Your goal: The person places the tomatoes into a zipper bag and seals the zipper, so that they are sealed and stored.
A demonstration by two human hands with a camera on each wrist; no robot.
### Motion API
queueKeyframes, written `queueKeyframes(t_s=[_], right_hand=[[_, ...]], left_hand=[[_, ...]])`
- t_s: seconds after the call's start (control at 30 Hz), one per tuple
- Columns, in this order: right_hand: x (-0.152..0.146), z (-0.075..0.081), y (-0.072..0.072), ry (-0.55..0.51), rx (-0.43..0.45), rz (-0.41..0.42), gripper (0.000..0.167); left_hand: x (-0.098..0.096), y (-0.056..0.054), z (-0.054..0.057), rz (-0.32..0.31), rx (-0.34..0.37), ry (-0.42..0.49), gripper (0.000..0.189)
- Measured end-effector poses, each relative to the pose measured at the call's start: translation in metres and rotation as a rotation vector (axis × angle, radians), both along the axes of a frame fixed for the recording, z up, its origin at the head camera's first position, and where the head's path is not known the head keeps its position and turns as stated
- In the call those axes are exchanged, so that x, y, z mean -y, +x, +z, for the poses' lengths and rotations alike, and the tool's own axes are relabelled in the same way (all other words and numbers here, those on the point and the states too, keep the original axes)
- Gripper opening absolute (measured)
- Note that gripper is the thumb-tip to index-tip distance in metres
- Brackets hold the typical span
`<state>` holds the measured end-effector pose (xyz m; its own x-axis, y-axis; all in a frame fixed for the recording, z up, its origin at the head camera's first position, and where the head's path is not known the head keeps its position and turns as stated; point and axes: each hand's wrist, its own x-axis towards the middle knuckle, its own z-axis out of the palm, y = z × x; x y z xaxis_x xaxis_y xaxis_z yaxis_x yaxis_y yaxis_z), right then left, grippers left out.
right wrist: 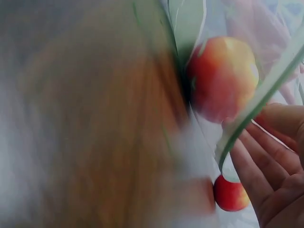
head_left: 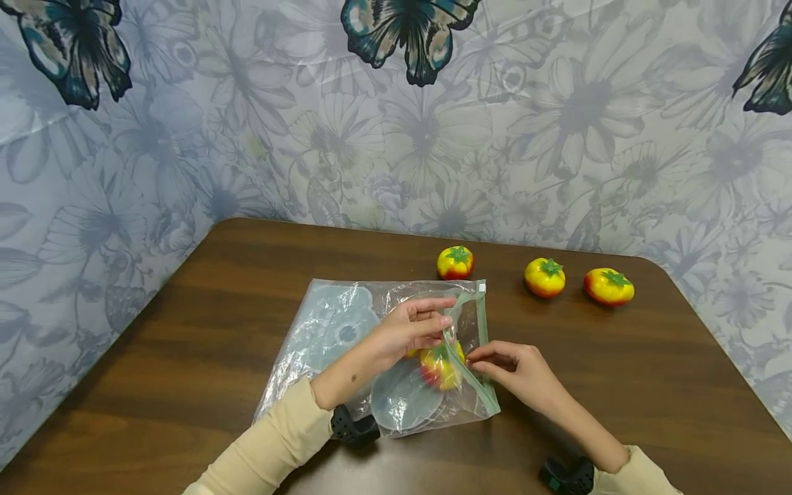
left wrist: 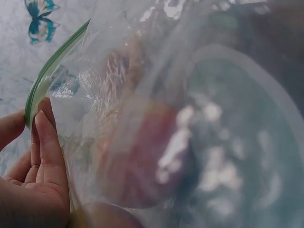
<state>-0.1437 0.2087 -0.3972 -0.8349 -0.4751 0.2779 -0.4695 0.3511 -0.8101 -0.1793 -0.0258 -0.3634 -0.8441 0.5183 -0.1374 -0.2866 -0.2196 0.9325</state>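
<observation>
Mouth of the clear zip bag (head_left: 322,340) at its right end, directly between both hands, with the green strip (head_left: 481,317) parted into two edges. Long axis of the bag roughly crosswise on the brown table (head_left: 155,385), the closed end towards the left. Left hand (head_left: 402,333) over the bag, fingertips narrowed in a pinch on the strip's upper stretch; right hand (head_left: 522,371) outside the opening, thumb and fingers likewise pinching the strip, lower down. Just inside the mouth, to the left of the right fingertips, a round bagged fruit (head_left: 438,371), red and yellow, behind the film and nearly level with that hand. Beside it, partly hidden under the left hand, a second bagged fruit (head_left: 410,353). Out on the table, beyond the far edge of the bag, a near loose fruit (head_left: 454,263), closer to the left hand; farther right, a middle loose fruit (head_left: 545,278) and an end loose fruit (head_left: 609,287), both nearer to the right hand and well apart from the bag. In the way: the left forearm across the bag, and clear film between left hand and bagged fruit.
</observation>
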Motion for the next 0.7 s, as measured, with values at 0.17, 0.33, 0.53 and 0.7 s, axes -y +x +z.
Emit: queueKeyframes(t_s=[0.17,0.33,0.53,0.7], right_hand=[[-0.004,0.011,0.0,0.002,-0.036,-0.027,0.017],[-0.005,0.035,0.004,0.044,-0.091,-0.116,0.016],[-0.012,0.049,0.0,0.072,-0.11,-0.197,0.016],[-0.023,0.05,-0.007,0.053,-0.113,-0.263,0.017]], left_hand=[[-0.001,0.0,0.001,0.008,0.006,0.004,0.04],[-0.001,0.0,0.001,0.012,0.008,0.003,0.04],[-0.001,-0.001,0.0,0.01,0.002,0.013,0.041],[0.0,-0.001,-0.001,-0.001,0.007,0.032,0.041]])
